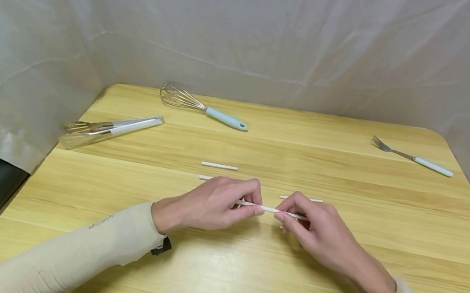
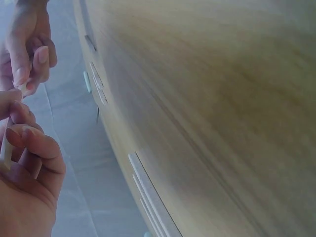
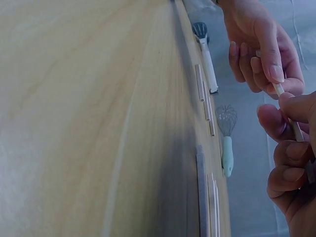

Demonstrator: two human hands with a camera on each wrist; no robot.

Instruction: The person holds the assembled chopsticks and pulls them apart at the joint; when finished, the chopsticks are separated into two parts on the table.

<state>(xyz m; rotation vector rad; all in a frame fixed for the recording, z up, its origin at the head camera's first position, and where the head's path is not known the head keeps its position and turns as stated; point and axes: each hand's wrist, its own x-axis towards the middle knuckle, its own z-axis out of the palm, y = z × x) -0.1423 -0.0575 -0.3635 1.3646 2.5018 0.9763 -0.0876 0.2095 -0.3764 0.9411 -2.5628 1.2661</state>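
Both hands hold one thin white stick (image 1: 270, 209) level above the table, between the fingertips. The left hand (image 1: 220, 203) pinches its left part between thumb and curled fingers. Close beside it, the right hand (image 1: 321, 229) pinches the right part the same way, leaving a short length showing between the thumbs. In the right wrist view the stick (image 3: 296, 129) runs from one hand to the other. Short white stick pieces (image 1: 219, 166) lie on the table beyond the left hand. Another piece (image 1: 316, 200) lies behind the right hand, and the hands partly hide others.
The wooden table (image 1: 117, 259) has a whisk (image 1: 226, 118) with a light blue handle at the back. Metal utensils with white handles (image 1: 134, 126), partly in clear wrapping, lie at the left edge. A fork (image 1: 433, 165) lies far right. Grey cloth (image 1: 274, 35) hangs behind.
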